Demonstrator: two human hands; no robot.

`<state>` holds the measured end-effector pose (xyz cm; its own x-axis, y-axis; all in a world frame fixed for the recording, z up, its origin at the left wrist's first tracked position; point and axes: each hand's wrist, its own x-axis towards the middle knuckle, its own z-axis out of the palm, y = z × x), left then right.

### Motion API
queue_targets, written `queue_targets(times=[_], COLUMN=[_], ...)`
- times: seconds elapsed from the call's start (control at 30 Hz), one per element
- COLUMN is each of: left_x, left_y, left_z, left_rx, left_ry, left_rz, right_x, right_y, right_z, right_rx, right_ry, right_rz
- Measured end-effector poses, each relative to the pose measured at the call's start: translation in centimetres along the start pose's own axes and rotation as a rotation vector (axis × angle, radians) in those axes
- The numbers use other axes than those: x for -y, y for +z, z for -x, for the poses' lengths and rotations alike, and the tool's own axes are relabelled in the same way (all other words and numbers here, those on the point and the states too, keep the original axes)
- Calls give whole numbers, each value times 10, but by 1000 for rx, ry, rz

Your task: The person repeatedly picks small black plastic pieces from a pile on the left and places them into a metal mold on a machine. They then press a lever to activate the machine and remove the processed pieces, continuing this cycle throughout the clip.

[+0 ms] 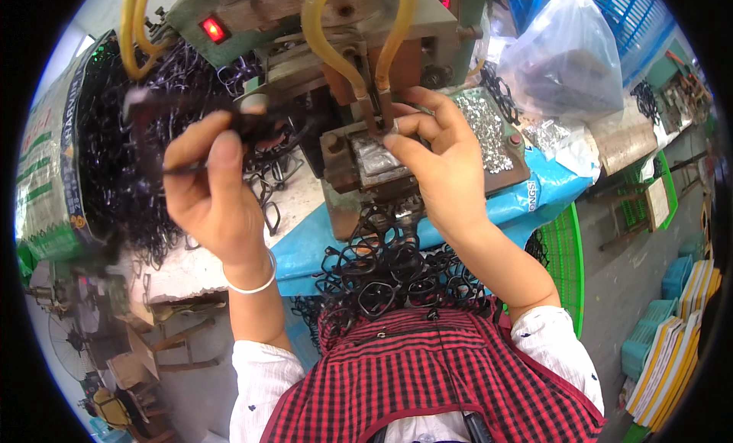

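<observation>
My left hand is raised left of the machine, thumb and fingers pinched on a dark eyeglass frame that is blurred. My right hand is at the machine's metal fixture, thumb and index finger together beside the tips of two metal electrodes. Something small and pale seems to be between those fingertips; what it is cannot be told. Yellow hoses run down to the electrodes. Black eyeglass frames lie heaped between the fixture and the checked apron.
A large sack of dark frames stands at left. Small metal parts cover a plate right of the fixture. Beyond lie a clear plastic bag and a blue crate. A green basket stands below the table's right side.
</observation>
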<state>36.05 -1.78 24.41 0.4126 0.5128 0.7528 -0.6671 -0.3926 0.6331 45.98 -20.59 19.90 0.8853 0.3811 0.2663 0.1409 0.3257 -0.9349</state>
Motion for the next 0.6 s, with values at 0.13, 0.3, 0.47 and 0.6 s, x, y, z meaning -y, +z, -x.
queue_targets(times=[0.13, 0.3, 0.47, 0.6], left_x=[-2, 14, 25, 28], left_y=[-3, 21, 15, 21], left_z=[29, 54, 62, 72], left_rx=[393, 727, 726, 680], left_ry=[217, 542, 520, 451], left_rz=[-190, -423, -397, -354], right_x=[11, -60, -77, -78], right_y=[-37, -125, -134, -139], right_z=[2, -10, -10, -10], right_rx=[162, -121, -157, -165], right_ry=[-92, -246, -368, -432], right_rz=[311, 1462, 1300, 1326])
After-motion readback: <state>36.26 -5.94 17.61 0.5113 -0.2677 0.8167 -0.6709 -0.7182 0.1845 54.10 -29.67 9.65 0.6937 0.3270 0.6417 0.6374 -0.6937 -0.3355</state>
